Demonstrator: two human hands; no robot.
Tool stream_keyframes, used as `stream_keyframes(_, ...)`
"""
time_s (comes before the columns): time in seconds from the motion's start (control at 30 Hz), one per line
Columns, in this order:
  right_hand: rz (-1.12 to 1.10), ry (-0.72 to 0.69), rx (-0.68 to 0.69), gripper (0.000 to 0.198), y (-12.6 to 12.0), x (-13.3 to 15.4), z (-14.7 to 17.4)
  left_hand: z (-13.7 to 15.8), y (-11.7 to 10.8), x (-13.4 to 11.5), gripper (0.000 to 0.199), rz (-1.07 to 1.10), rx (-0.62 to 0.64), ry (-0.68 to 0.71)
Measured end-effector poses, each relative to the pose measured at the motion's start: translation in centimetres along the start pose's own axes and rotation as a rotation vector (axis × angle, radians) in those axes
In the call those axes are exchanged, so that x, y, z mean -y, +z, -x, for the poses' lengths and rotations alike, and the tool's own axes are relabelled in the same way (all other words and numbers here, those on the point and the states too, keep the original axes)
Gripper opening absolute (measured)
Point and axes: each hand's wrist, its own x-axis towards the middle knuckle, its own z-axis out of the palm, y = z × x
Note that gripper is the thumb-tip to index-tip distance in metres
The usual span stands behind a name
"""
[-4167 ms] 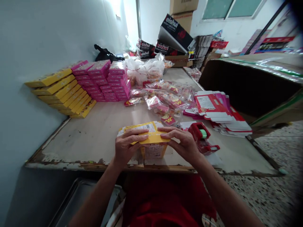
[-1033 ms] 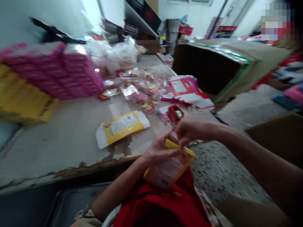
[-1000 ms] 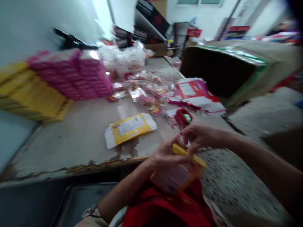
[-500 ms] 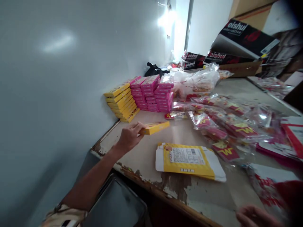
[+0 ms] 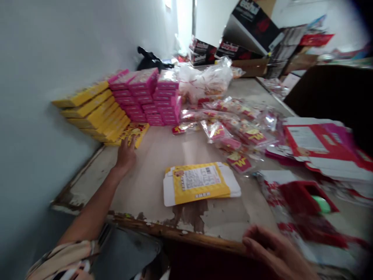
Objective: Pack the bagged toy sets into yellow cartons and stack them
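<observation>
Left hand (image 5: 125, 156), fingers spread, unclenched, meets the yellow box (image 5: 141, 131) at its fingertips; press gently, squaring it with the yellow stack (image 5: 91, 111) beyond! Right hand (image 5: 274, 249) half-curls, visibly holding nothing.

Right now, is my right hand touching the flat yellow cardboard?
Apart. The head view shows a strip of tabletop between your right hand and the flat yellow cardboard.

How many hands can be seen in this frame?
2: the left hand at the front yellow box, and the right hand just left of the red tape dispenser.
</observation>
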Motion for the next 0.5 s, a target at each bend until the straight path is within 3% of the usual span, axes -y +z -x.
stream_keyframes(0.1, 0.046, -0.123, -0.168, 0.036, -1.1, 2.8, -1.8, 2.2, 0.8, -7.7, 0.051, 0.177, 0.016, 0.195)
stream_keyframes(0.17, 0.006, -0.211, -0.279, 0.035, -1.1, 4.3, -3.6, 3.7, 1.4, -13.6, 0.058, 0.28, 0.225, 0.404)
stream_keyframes(0.27, -0.049, -0.294, -0.343, 0.03, -0.1, 5.4, -5.7, 4.0, 2.4, -19.9, 0.077, 0.316, 0.48, 0.461)
stream_keyframes(0.4, -0.104, -0.313, -0.328, 0.032, 1.2, 4.7, -7.0, 1.6, 2.9, -22.3, 0.051, 0.357, 0.563, 0.459)
stream_keyframes(0.5, -0.196, -0.321, -0.367, 0.047, 0.6, 4.3, -7.7, 0.2, 0.9, -23.0, 0.04, 0.404, 0.588, 0.459)
